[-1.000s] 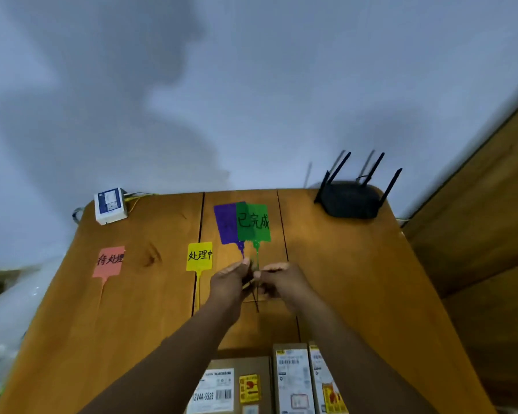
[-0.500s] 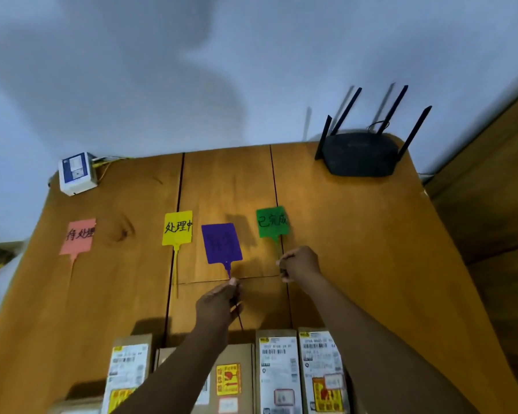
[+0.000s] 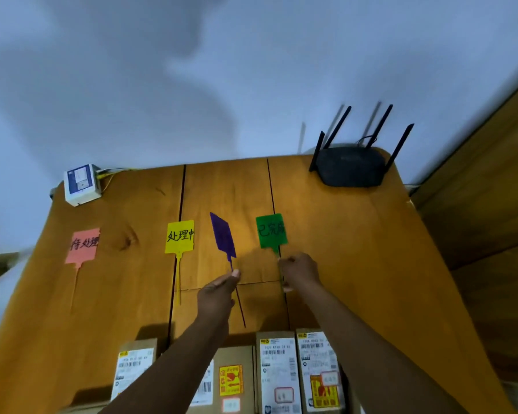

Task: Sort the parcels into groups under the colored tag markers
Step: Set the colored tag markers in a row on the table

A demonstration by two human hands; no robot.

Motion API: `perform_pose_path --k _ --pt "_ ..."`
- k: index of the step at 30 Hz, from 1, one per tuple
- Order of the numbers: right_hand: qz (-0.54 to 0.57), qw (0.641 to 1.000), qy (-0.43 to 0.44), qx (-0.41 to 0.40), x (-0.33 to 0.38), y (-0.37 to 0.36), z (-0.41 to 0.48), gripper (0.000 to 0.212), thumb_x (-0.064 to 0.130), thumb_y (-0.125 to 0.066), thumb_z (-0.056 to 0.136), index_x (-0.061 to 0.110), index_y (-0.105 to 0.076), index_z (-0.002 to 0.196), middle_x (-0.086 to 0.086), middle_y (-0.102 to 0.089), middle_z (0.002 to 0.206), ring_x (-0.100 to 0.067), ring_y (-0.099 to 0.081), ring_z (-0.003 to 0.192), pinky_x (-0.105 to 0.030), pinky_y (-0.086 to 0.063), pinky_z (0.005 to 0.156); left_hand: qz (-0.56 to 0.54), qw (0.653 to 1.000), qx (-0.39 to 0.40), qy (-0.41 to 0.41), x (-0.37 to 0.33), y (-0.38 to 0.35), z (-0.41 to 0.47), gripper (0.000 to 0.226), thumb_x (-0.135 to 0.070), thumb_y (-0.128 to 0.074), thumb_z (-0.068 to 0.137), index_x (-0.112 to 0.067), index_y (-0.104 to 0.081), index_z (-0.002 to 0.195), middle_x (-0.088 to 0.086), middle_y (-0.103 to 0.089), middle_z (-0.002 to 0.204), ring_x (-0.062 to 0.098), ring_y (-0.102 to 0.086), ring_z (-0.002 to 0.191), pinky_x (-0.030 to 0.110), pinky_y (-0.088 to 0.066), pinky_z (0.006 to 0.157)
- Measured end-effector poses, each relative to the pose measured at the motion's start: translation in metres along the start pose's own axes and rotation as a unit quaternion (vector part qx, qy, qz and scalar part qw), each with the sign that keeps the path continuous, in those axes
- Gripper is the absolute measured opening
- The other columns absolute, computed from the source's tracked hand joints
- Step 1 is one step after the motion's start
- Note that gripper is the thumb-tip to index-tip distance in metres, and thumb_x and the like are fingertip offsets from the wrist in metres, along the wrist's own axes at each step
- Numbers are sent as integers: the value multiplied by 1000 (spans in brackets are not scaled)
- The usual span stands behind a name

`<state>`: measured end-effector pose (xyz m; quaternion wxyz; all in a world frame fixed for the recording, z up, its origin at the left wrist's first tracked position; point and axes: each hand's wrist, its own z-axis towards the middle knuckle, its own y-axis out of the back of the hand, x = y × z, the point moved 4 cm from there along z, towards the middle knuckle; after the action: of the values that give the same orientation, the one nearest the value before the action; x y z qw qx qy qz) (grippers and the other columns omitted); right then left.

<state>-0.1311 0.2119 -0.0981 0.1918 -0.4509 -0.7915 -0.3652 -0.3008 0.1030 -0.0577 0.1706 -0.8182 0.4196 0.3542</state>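
On the wooden table (image 3: 356,249) lie a pink tag (image 3: 83,245) at the left and a yellow tag (image 3: 180,236) near the middle. My left hand (image 3: 217,295) pinches the thin stem of a purple tag (image 3: 222,236), whose blade is raised and turned almost edge-on. To its right, my right hand (image 3: 301,273) grips the stem of a green tag (image 3: 271,230) that lies flat. Several cardboard parcels with shipping labels (image 3: 277,372) stand in a row at the near edge, partly hidden by my forearms.
A black router (image 3: 352,165) with antennas sits at the far right corner. A small white and blue box (image 3: 81,184) with yellow cables sits at the far left corner. A wooden panel (image 3: 491,204) stands to the right of the table.
The purple and green tags, held together a second ago, are now apart. The purple tag has twisted from flat to nearly edge-on. The view has tilted down toward the parcels.
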Motion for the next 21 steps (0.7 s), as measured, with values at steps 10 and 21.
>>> perform_pose_path --k 10,21 --pt "109 975 155 119 38 70 -108 20 6 -58 99 -2 -67 83 -14 -54 55 -18 -47 42 -26 -35 46 -41 978 200 -34 -46 -112 -69 26 -27 -62 96 -1 -67 97 19 -62 70 25 -55 45 31 -48 45" --pt "40 997 51 -35 -52 160 3 34 13 -68 92 13 -66 58 -8 -62 54 -18 -50 44 -29 -42 53 57 982 173 45 33 -193 -58 17 -26 -67 94 -14 -67 107 10 -65 124 20 -62 107 41 -52 86"
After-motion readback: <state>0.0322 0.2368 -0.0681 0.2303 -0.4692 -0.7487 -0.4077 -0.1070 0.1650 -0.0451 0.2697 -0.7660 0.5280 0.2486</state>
